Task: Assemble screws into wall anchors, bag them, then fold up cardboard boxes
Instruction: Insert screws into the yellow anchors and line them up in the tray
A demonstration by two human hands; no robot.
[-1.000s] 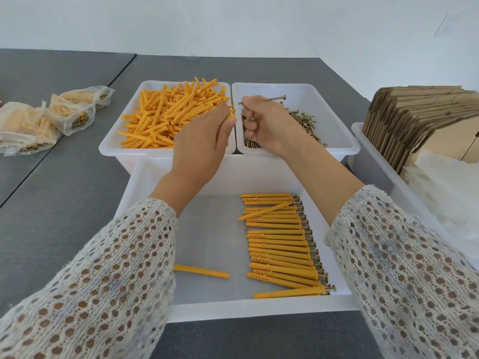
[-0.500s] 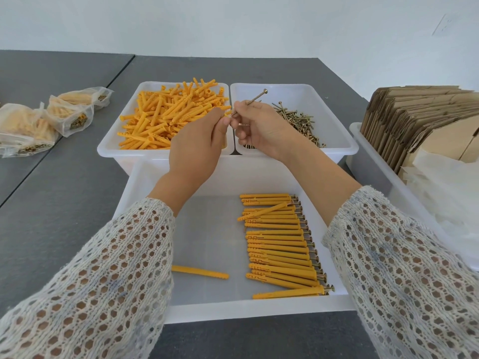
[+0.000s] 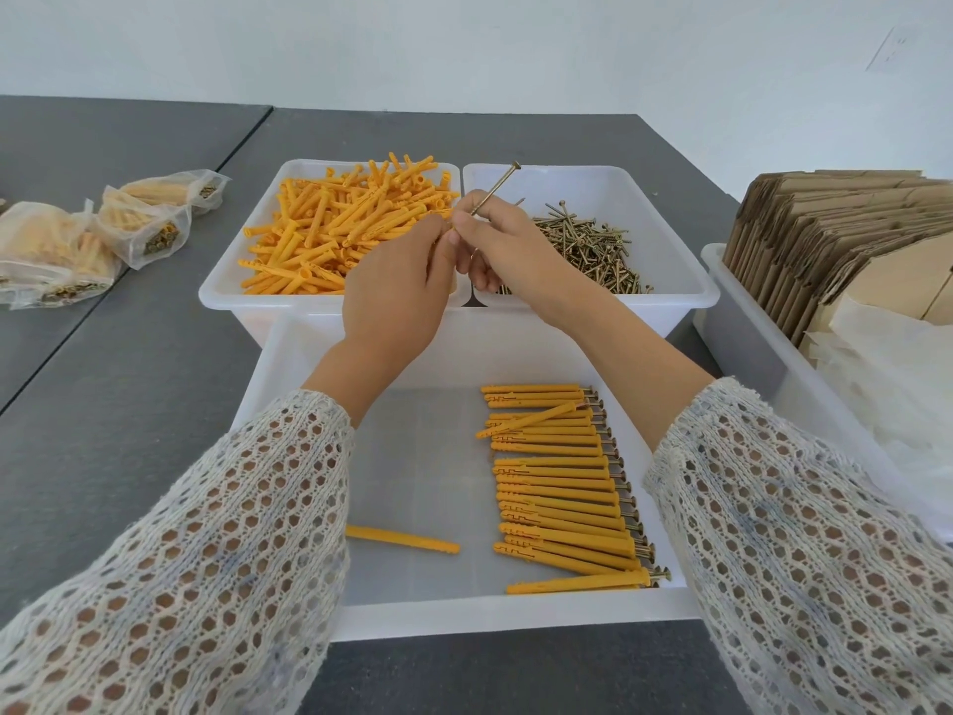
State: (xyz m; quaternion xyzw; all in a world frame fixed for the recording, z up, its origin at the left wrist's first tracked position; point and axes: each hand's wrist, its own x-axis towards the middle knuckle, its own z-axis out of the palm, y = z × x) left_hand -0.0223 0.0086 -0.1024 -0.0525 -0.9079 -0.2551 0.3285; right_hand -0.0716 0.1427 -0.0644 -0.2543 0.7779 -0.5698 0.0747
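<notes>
My right hand [image 3: 508, 252] pinches a brass screw [image 3: 496, 189] that points up and to the right. Its lower end meets my left hand [image 3: 397, 289], whose closed fingers hide an orange anchor, barely visible. Both hands hover over the divide between the bin of loose orange anchors [image 3: 340, 229] and the bin of screws [image 3: 588, 247]. In the near white bin [image 3: 412, 611] lies a row of assembled anchors with screws [image 3: 559, 487]. One loose anchor [image 3: 402, 540] rests at its left.
Filled plastic bags [image 3: 77, 245] lie on the grey table at the left. A white bin [image 3: 748, 322] at the right holds flat cardboard boxes [image 3: 835, 234] and clear bags [image 3: 897, 384]. A wall stands behind the table.
My right hand lifted a screw out of the screw bin and swung it left to my left hand. The two hands came together over the bins' divide.
</notes>
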